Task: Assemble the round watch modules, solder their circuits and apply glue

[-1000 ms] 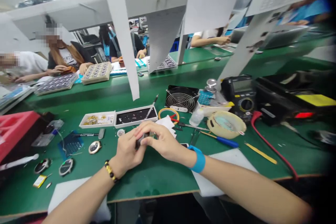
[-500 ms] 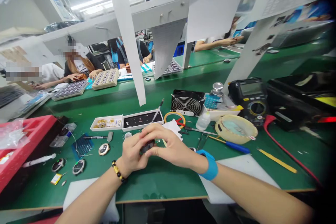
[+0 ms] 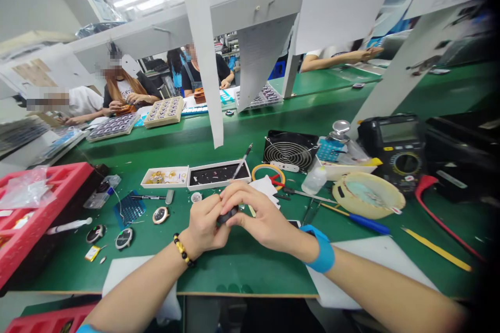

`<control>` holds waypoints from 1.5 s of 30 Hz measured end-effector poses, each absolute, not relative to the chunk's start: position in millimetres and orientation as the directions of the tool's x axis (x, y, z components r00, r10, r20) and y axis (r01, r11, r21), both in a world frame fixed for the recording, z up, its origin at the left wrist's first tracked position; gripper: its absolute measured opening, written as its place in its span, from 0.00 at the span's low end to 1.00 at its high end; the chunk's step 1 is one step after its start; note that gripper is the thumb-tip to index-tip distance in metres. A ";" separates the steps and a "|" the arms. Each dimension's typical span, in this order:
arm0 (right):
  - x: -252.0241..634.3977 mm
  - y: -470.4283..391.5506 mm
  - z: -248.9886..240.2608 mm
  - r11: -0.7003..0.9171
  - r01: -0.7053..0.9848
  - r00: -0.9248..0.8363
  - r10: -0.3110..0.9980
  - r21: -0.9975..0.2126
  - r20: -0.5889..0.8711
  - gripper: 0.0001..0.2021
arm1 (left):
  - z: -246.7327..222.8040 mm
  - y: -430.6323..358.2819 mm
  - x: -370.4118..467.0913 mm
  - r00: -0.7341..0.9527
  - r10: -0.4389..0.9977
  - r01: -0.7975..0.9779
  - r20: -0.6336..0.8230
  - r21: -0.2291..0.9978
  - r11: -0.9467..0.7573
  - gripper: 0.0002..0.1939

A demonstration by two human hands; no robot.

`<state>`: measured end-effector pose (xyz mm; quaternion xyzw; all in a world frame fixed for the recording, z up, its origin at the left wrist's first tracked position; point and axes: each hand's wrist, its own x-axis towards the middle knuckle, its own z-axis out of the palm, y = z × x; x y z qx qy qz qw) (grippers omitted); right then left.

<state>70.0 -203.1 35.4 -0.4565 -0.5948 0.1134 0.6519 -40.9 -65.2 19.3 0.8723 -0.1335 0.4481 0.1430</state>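
Both hands meet over the middle of the green bench. My left hand (image 3: 206,222), with a beaded bracelet at the wrist, is closed round one side of a small dark round part (image 3: 226,215). From the other side my right hand (image 3: 255,216), wearing a blue wrist strap, grips the same part between thumb and fingers. Its exact kind is mostly hidden by the fingers; it looks like a watch case. To the left lie round watch bodies, one rose-gold rimmed (image 3: 160,215) and one silver-rimmed (image 3: 124,239), and a small battery (image 3: 92,253).
Behind my hands are two white boxes of small parts, one black-lined (image 3: 203,183), with a pen (image 3: 242,160) leaning in it. To the right stand a fan (image 3: 287,152), a cream bowl (image 3: 344,205), a blue-handled screwdriver (image 3: 369,223) and a multimeter (image 3: 394,151). A red tray (image 3: 58,192) sits left; co-workers sit across.
The camera view has shifted, so the bench things appear slightly farther right. Both hands stay closed on the dark round part, with little change in their grip.
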 end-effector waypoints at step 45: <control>102.1 -205.1 37.7 0.434 0.427 0.421 0.682 -0.794 0.599 0.05 | 31.1 -61.9 -40.5 0.564 0.048 -0.305 0.825 0.261 -0.916 0.11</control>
